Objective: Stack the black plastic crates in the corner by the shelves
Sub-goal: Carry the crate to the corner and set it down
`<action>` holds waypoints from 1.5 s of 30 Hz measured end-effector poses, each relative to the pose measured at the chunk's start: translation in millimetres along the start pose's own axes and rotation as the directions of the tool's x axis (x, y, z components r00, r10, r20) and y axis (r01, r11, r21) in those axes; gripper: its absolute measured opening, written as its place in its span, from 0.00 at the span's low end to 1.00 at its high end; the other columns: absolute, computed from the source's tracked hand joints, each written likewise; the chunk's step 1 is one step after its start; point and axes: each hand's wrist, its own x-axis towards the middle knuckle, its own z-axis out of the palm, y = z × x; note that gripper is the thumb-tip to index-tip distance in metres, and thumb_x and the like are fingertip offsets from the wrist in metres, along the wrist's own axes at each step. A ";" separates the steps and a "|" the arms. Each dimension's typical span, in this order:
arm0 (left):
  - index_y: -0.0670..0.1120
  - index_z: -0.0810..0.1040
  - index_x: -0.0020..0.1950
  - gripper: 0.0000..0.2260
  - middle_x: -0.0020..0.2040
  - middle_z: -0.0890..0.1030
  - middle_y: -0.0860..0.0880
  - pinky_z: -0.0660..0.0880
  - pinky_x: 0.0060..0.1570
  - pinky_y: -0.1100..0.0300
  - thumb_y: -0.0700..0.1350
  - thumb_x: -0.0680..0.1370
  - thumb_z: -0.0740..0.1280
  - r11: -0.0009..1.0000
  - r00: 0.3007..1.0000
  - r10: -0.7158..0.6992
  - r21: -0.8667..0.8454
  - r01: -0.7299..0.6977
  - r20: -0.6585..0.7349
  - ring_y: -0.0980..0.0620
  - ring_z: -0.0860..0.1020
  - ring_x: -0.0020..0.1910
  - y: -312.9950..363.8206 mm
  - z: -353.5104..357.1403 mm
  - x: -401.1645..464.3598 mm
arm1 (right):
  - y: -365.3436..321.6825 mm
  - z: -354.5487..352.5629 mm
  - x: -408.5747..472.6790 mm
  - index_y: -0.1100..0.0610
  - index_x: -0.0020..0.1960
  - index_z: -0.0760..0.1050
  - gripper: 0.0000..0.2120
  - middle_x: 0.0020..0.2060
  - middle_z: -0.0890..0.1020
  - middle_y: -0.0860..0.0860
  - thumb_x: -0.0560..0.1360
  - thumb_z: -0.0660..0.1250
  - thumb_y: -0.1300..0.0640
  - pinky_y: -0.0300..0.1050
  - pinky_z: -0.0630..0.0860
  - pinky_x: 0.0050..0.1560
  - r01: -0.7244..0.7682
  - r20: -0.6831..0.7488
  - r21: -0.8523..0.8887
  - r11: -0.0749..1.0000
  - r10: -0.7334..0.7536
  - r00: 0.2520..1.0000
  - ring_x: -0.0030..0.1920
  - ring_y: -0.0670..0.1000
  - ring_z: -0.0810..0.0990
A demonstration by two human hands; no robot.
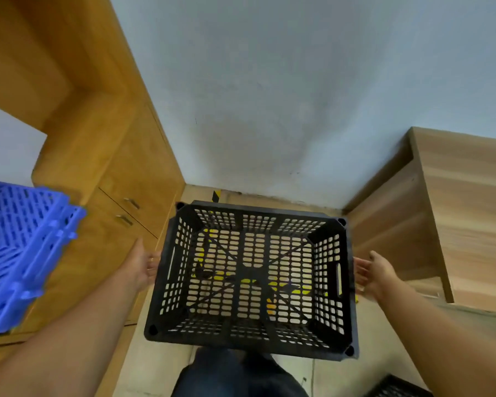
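Observation:
A black perforated plastic crate (252,277) sits upright in the corner, below the wall and between two wooden units. Through its slotted bottom I see the floor and yellow tape. My left hand (143,263) is beside its left wall, fingers spread, a small gap from the handle slot. My right hand (374,272) is just off its right wall, palm facing the crate, fingers apart. Neither hand grips it. The corner of another black crate (395,389) shows at the bottom right edge.
An orange-brown wooden cabinet (121,202) with drawers stands to the left. A lighter wooden unit (441,213) stands to the right. Blue plastic crates (20,253) are stacked at the far left. My dark trouser legs (235,373) are right behind the crate.

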 end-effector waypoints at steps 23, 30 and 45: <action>0.42 0.74 0.59 0.31 0.57 0.75 0.39 0.69 0.58 0.49 0.65 0.78 0.46 0.994 0.997 -0.072 0.085 0.069 0.029 0.42 0.73 0.57 123.1 161.3 285.7 | -106.3 152.3 267.2 0.59 0.61 0.72 0.22 0.47 0.78 0.55 0.81 0.49 0.47 0.53 0.69 0.55 -0.042 -0.169 0.059 0.997 0.051 0.984 0.48 0.54 0.76; 0.41 0.74 0.60 0.32 0.50 0.77 0.41 0.69 0.54 0.51 0.66 0.78 0.46 0.991 0.994 -0.092 0.102 0.086 0.054 0.44 0.74 0.51 104.4 200.8 394.9 | -96.0 171.0 402.0 0.56 0.50 0.75 0.18 0.43 0.78 0.53 0.81 0.49 0.49 0.51 0.69 0.47 -0.019 -0.171 -0.045 0.999 0.011 0.985 0.43 0.52 0.75; 0.43 0.74 0.59 0.29 0.48 0.77 0.43 0.71 0.51 0.53 0.64 0.78 0.48 0.992 0.999 -0.049 0.120 0.047 0.018 0.47 0.75 0.47 91.4 244.9 490.4 | -87.7 203.2 508.8 0.55 0.47 0.74 0.18 0.44 0.78 0.53 0.81 0.48 0.49 0.53 0.68 0.56 0.003 -0.124 -0.070 0.998 -0.012 0.992 0.46 0.53 0.75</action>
